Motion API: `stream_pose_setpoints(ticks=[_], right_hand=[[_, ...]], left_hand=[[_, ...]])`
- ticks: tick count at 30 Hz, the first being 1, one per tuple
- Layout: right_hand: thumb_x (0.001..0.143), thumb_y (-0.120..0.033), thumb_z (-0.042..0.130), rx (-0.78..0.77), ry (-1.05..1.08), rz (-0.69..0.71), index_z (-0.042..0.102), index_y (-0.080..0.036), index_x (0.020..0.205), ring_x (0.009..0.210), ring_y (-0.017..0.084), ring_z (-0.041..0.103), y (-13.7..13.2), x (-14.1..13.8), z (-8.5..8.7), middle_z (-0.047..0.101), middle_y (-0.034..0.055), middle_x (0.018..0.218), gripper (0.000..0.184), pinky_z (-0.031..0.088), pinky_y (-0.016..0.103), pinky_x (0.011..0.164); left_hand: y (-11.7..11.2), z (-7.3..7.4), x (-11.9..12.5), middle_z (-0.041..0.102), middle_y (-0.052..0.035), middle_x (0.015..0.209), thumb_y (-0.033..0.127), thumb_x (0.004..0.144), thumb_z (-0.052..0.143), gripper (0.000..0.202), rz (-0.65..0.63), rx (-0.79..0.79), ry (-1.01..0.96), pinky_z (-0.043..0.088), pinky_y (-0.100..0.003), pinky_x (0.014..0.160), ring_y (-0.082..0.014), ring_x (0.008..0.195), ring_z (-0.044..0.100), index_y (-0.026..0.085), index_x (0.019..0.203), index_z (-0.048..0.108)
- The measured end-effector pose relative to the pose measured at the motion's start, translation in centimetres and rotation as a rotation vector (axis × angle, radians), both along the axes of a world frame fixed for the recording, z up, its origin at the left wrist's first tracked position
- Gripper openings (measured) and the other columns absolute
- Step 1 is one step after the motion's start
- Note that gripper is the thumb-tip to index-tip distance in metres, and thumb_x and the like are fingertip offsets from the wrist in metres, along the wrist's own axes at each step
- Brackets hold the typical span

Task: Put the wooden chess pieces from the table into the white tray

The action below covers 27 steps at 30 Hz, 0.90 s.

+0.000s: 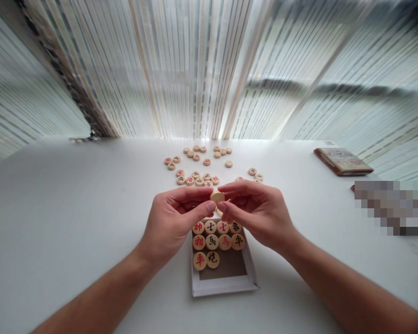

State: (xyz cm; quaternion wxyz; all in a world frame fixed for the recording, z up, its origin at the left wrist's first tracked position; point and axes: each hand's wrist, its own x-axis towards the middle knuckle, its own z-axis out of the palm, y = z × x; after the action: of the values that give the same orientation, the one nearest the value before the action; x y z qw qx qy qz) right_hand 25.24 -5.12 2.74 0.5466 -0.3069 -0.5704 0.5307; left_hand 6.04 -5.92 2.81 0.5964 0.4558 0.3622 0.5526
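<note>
Holding hands: the left hand [174, 208] and the right hand [261, 206] come from two sides, and both pinch one wooden disc [217, 197] between thumb and forefinger.
Held disc: it is raised near the far end of the open box [226, 291], with a plain face toward the camera; I see no character on it.
Rim grip: such a small round thing is, I suppose, steadier and easier to turn by its edge, and so its face stays uncovered.
Curled fingers: the others bend behind, partly hidden. Another pale piece shows just under the disc; I cannot tell whether it is held or lying.
Open box: it lies flat on the white table [73, 208], between the forearms, probably so near for short reach.
Boxed pieces [212, 242]: two rows of four are visible, then two at the left of a third row; the remaining floor there is bare. All characters face up, perhaps for easy reading.
Loose pieces [206, 162]: they are scattered beyond the hands, some in small clusters, some with characters up, some showing plain wood.
Book-like box [344, 160]: it lies far to the right, well apart, seemingly outside the working space.
</note>
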Motion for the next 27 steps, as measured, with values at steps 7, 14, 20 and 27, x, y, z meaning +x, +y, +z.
stream_pose_setpoints(ticks=[7,14,20,27], right_hand=[[0.076,-0.018,0.101,-0.037,0.018,-0.002,0.089,-0.022,0.097,0.061,0.013,0.078,0.04,0.04,0.09,0.084,0.0024,0.079,0.025,0.066,0.017,0.058],[0.076,-0.028,0.102,-0.201,0.058,0.081,0.091,-0.021,0.095,0.066,0.013,0.078,0.24,0.23,0.75,0.084,0.005,0.076,0.022,0.067,0.019,0.064],[0.081,-0.034,0.099,-0.287,0.103,0.103,0.091,-0.024,0.105,0.068,0.014,0.079,0.42,0.18,0.56,0.085,0.0053,0.081,0.027,0.068,0.021,0.066],[0.079,-0.033,0.1,-0.32,0.072,0.131,0.091,-0.021,0.106,0.067,0.014,0.077,0.47,0.3,0.48,0.083,0.0059,0.077,0.03,0.065,0.022,0.063]], left_hand=[[-0.27,0.18,0.16,0.088,-0.002,0.091,0.008,0.074,0.098,0.029,0.015,0.073,0.045,0.067,-0.014,0.08,-0.0135,0.084,0.083,0.026,0.096,0.092],[-0.35,0.17,-0.04,0.088,-0.0032,0.09,0.014,0.081,0.095,0.02,0.022,0.108,0.09,0.068,-0.016,0.076,-0.0128,0.079,0.081,0.024,0.098,0.092],[0.06,0.38,0.22,0.088,-0.0047,0.089,0.027,0.081,0.098,0.019,-0.037,-0.003,-0.021,0.07,-0.02,0.075,-0.0135,0.074,0.081,0.023,0.099,0.091],[0.01,0.46,0.2,0.089,-0.0057,0.094,0.024,0.078,0.1,0.024,-0.051,0.033,0.023,0.072,-0.025,0.079,-0.0168,0.077,0.083,0.022,0.1,0.091]])
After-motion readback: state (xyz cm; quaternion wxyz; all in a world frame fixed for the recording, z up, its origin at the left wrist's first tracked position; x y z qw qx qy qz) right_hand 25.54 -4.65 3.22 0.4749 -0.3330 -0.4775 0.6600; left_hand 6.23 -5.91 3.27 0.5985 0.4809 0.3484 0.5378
